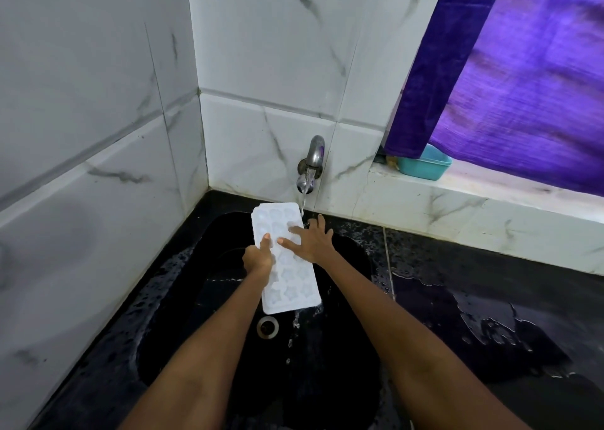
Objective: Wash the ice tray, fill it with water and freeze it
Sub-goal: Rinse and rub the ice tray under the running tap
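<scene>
A white ice tray [289, 279] with several star and shell-shaped moulds is held tilted over the black sink [343, 380]. My left hand [258, 258] grips its left edge, thumb on top. My right hand [312, 240] lies on the upper moulds with fingers straight and spread. The metal tap [312, 163] on the tiled wall runs, and its stream falls at the tray's far right corner. Water drips off the tray's near end toward the drain [268, 327].
Wet black countertop [490, 315] extends to the right of the sink. White marble tiles form the corner walls. A teal plastic tub [425, 164] sits on the ledge at right, under a purple curtain [523, 69].
</scene>
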Tool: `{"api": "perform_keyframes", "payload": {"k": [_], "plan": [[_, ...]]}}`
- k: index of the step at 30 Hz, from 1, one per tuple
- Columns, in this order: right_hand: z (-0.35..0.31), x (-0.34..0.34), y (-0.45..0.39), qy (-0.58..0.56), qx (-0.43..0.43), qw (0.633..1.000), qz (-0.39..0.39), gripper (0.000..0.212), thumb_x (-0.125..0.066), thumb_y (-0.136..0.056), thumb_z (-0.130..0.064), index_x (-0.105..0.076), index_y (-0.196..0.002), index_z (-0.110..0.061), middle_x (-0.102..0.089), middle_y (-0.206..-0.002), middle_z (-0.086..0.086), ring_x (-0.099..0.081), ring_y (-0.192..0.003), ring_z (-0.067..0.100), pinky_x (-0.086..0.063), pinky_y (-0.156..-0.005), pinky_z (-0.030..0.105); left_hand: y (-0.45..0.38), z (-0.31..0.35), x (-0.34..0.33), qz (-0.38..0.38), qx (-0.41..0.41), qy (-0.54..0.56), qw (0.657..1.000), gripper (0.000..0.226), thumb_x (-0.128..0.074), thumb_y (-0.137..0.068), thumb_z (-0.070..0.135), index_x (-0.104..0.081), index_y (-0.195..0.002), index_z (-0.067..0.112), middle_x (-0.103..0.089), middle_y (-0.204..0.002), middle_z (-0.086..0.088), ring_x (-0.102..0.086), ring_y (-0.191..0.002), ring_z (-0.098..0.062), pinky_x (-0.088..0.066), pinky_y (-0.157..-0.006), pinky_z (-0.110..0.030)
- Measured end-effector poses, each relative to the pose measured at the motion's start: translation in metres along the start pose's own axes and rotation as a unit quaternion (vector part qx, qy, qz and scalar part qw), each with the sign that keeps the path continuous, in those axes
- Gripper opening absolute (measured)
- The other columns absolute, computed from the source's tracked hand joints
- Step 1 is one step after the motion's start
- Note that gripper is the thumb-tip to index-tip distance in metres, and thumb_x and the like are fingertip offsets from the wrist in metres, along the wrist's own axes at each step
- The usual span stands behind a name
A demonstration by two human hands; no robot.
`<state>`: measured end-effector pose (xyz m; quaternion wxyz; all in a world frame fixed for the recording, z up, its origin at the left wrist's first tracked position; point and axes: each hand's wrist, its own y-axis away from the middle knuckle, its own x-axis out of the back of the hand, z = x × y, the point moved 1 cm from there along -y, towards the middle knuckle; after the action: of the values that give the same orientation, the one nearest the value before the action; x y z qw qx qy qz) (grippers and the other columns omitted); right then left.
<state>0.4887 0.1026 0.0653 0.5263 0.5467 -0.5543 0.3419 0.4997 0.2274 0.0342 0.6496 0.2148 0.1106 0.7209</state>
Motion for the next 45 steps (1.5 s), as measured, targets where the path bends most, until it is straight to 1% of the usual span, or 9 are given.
{"api": "perform_keyframes", "payload": {"k": [3,7,14,20,23,30,35,41,45], "plan": [[0.004,0.003,-0.001,0.080,-0.019,0.996,0.029,0.065,-0.029,-0.086,-0.070,-0.046,-0.133,-0.029,-0.022,-0.151,0.024,0.005,-0.144,0.039,-0.002,-0.107,0.069,0.002,-0.005,-0.003,-0.011,-0.003,-0.004,1.000,0.052,-0.051,-0.095,0.042,-0.063,-0.107,-0.007,-0.067,-0.107,-0.021,-0.064,-0.092,-0.035,-0.050,-0.080,-0.036],[0.003,0.000,0.001,0.072,0.008,0.997,-0.024,0.070,-0.032,-0.085,-0.071,-0.029,-0.144,-0.033,-0.008,-0.156,0.021,0.012,-0.144,0.039,-0.001,-0.108,0.069,0.003,-0.008,-0.005,-0.005,0.012,0.021,1.000,0.053,-0.051,-0.095,0.042,-0.062,-0.110,-0.007,-0.067,-0.108,-0.022,-0.065,-0.097,-0.037,-0.050,-0.081,-0.037],[0.009,-0.006,0.016,0.020,0.044,0.998,0.038,0.060,-0.041,-0.085,-0.066,-0.055,-0.127,-0.026,-0.025,-0.152,0.015,0.001,-0.146,0.032,-0.005,-0.112,0.063,0.001,0.000,0.000,0.027,0.028,0.050,0.998,0.052,-0.050,-0.096,0.040,-0.061,-0.114,-0.007,-0.065,-0.115,-0.023,-0.063,-0.106,-0.039,-0.050,-0.088,-0.038],[0.002,-0.008,0.020,0.003,0.026,0.999,0.044,0.068,-0.039,-0.087,-0.065,-0.038,-0.139,-0.022,-0.008,-0.156,0.020,0.013,-0.144,0.037,-0.003,-0.109,0.067,0.004,0.010,-0.010,0.014,0.018,0.054,0.998,0.053,-0.050,-0.095,0.042,-0.063,-0.113,-0.005,-0.067,-0.112,-0.021,-0.065,-0.103,-0.037,-0.051,-0.088,-0.040],[0.013,-0.004,0.021,0.014,0.017,0.999,0.036,0.064,-0.037,-0.087,-0.066,-0.039,-0.140,-0.030,-0.008,-0.155,0.021,0.014,-0.144,0.037,0.001,-0.109,0.067,0.002,0.013,-0.007,0.016,0.009,0.039,0.999,0.053,-0.051,-0.094,0.043,-0.064,-0.109,-0.006,-0.067,-0.111,-0.023,-0.065,-0.102,-0.038,-0.052,-0.089,-0.040],[0.016,0.003,0.023,-0.031,0.013,0.999,0.006,0.070,-0.042,-0.085,-0.066,-0.028,-0.144,-0.032,-0.005,-0.156,0.022,0.016,-0.144,0.037,0.000,-0.110,0.066,0.007,0.020,-0.015,0.011,0.009,0.053,0.999,0.050,-0.049,-0.096,0.042,-0.064,-0.110,-0.004,-0.067,-0.112,-0.021,-0.064,-0.103,-0.037,-0.051,-0.087,-0.038],[0.018,0.003,0.021,0.011,0.011,1.000,0.011,0.077,-0.043,-0.082,-0.070,-0.020,-0.146,-0.033,-0.002,-0.156,0.023,0.016,-0.143,0.038,0.000,-0.108,0.069,0.010,0.025,-0.018,0.012,0.007,0.061,0.998,0.049,-0.049,-0.097,0.040,-0.063,-0.111,-0.004,-0.066,-0.114,-0.020,-0.063,-0.106,-0.037,-0.050,-0.086,-0.036],[0.016,0.011,0.019,0.030,-0.016,0.999,0.024,0.065,-0.036,-0.085,-0.069,-0.038,-0.137,-0.031,-0.010,-0.154,0.026,0.013,-0.143,0.041,0.002,-0.107,0.070,0.012,0.021,-0.019,0.010,0.001,0.039,0.999,0.051,-0.049,-0.096,0.042,-0.063,-0.111,-0.005,-0.066,-0.113,-0.022,-0.064,-0.104,-0.037,-0.051,-0.087,-0.037],[0.013,0.010,0.019,0.003,-0.010,1.000,-0.025,0.071,-0.039,-0.085,-0.068,-0.026,-0.145,-0.031,-0.002,-0.155,0.024,0.018,-0.142,0.041,0.000,-0.107,0.070,0.013,0.023,-0.019,0.023,0.010,0.060,0.998,0.050,-0.049,-0.096,0.041,-0.064,-0.111,-0.004,-0.067,-0.114,-0.021,-0.064,-0.105,-0.038,-0.051,-0.089,-0.039]]}}
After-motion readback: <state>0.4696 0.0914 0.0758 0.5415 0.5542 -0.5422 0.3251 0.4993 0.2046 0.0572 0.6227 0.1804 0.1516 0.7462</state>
